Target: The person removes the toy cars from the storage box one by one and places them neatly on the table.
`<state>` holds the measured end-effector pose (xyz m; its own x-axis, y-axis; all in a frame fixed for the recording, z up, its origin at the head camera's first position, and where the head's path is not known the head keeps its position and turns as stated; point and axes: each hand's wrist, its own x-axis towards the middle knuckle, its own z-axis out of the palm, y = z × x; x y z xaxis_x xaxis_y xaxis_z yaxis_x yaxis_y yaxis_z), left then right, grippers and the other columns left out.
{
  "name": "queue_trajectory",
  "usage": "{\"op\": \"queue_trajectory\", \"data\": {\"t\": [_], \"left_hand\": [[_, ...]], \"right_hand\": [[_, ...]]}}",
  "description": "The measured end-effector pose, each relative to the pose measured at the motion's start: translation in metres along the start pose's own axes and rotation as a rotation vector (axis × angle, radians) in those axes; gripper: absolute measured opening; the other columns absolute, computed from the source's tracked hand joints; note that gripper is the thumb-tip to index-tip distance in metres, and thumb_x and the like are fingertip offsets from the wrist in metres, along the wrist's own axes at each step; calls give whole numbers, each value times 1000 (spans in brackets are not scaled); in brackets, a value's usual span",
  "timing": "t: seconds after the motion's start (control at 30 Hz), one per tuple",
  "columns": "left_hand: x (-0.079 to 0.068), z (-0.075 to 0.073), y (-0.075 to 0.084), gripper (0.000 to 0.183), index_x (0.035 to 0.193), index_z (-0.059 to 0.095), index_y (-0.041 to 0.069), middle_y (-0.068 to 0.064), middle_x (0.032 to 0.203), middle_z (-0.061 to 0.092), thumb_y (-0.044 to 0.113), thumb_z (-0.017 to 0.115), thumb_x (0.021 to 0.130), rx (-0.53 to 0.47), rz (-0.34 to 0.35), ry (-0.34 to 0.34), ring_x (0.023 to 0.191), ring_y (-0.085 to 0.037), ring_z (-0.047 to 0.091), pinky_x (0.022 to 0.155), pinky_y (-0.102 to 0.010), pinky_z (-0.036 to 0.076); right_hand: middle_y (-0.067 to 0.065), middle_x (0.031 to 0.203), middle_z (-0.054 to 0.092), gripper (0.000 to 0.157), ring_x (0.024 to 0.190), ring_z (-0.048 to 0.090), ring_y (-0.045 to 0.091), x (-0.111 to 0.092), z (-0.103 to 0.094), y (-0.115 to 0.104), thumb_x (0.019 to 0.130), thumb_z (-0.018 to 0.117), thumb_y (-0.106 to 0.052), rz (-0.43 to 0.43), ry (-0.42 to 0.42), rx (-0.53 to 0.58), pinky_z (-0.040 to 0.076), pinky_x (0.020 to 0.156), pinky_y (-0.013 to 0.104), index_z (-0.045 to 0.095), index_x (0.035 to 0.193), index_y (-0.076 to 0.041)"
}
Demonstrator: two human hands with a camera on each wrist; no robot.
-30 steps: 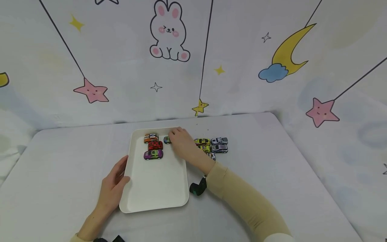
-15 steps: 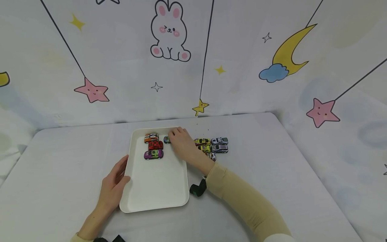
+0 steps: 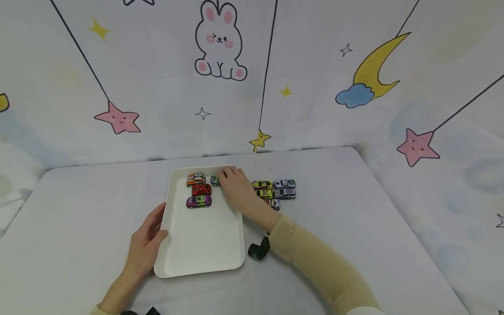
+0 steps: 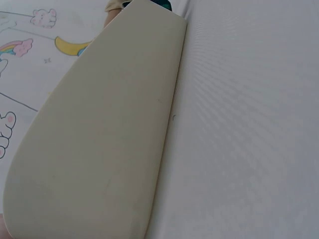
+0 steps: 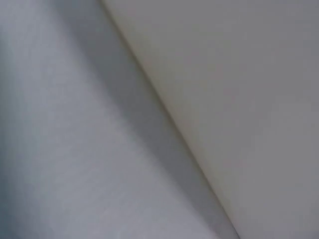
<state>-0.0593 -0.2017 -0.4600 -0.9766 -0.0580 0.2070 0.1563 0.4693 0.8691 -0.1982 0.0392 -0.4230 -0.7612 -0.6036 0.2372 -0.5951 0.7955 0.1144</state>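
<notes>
A white tray (image 3: pixel 204 240) lies on the table, its outer wall filling much of the left wrist view. My left hand (image 3: pixel 146 243) grips its left side, with the thumb on the rim. Inside, near the far right corner, my right hand (image 3: pixel 238 188) holds a small greenish-blue toy car (image 3: pixel 214 180), mostly hidden by the fingers. To its left, an orange and white toy car (image 3: pixel 196 180), a red toy car (image 3: pixel 201 189) and a purple and green toy car (image 3: pixel 198 201) stand in a column.
Right of the tray, several more toy cars sit grouped on the white table, including yellow ones (image 3: pixel 262 185) and grey-white ones (image 3: pixel 285 194); my right forearm partly covers the group. A patterned cloth (image 3: pixel 165 87) hangs behind the table.
The greenish-blue toy car has shifted slightly left in the tray, and a little more of it shows beside my right fingers. My left hand keeps its place on the tray.
</notes>
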Motion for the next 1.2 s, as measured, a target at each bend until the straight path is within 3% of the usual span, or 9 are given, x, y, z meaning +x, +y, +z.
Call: {"op": "queue_trajectory", "data": {"t": [0.1, 0.27, 0.33, 0.6, 0.8, 0.87, 1.03, 1.2], "left_hand": [[-1, 0, 1, 65, 152, 42, 14, -22, 147, 50, -8, 51, 91, 1, -2, 1, 129, -41, 52, 93, 0, 36], [-1, -1, 1, 65, 152, 43, 15, -22, 147, 51, -8, 51, 92, 5, -2, 3, 127, -1, 52, 93, 0, 37], [-1, -1, 1, 64, 152, 43, 15, -21, 147, 51, -7, 51, 92, 7, -3, 4, 124, 7, 49, 93, 0, 37], [-2, -1, 2, 64, 152, 43, 15, -21, 147, 51, -6, 51, 93, 8, -11, -2, 123, 6, 50, 92, 0, 37], [-1, -1, 2, 63, 153, 41, 15, -22, 148, 50, -5, 51, 94, 13, -9, -11, 128, -30, 55, 92, 0, 36], [-1, -1, 1, 63, 153, 41, 15, -23, 148, 50, -5, 51, 94, 10, -4, -11, 129, -23, 55, 92, 0, 36], [-1, -1, 0, 63, 153, 41, 14, -23, 147, 50, -6, 51, 94, 3, 8, -7, 120, 15, 45, 93, 0, 36], [-1, 0, 0, 64, 153, 42, 14, -24, 147, 50, -6, 52, 93, -7, 12, -8, 117, 18, 44, 92, 0, 36]], "right_hand": [[10, 124, 60, 33, 116, 58, 26, -1, -1, 1, 95, 58, -2, 2, 16, 20, 49, 98, 38, 60, 128, -4], [9, 126, 60, 36, 117, 57, 25, -5, -4, 3, 97, 59, -6, 12, 54, 108, 47, 99, 39, 58, 133, -6], [9, 127, 61, 36, 117, 57, 26, -7, -6, 5, 98, 60, -9, 21, 85, 165, 47, 99, 41, 58, 134, -6], [12, 125, 64, 36, 115, 59, 29, -22, -20, 13, 96, 64, -10, 22, 165, 317, 47, 96, 45, 61, 131, -4], [13, 123, 64, 34, 113, 59, 29, -38, -20, 23, 95, 65, -7, 28, 182, 351, 48, 97, 45, 62, 129, -3], [12, 122, 65, 35, 113, 59, 29, -43, -20, 25, 94, 66, -6, 40, 187, 354, 48, 98, 45, 63, 129, -3], [12, 120, 65, 36, 112, 59, 30, -57, -21, 34, 91, 69, -4, 56, 209, 358, 49, 98, 44, 64, 127, -2], [14, 119, 65, 35, 110, 60, 32, -72, -18, 47, 90, 69, -1, 47, 233, 373, 49, 99, 47, 65, 125, -1]]}}
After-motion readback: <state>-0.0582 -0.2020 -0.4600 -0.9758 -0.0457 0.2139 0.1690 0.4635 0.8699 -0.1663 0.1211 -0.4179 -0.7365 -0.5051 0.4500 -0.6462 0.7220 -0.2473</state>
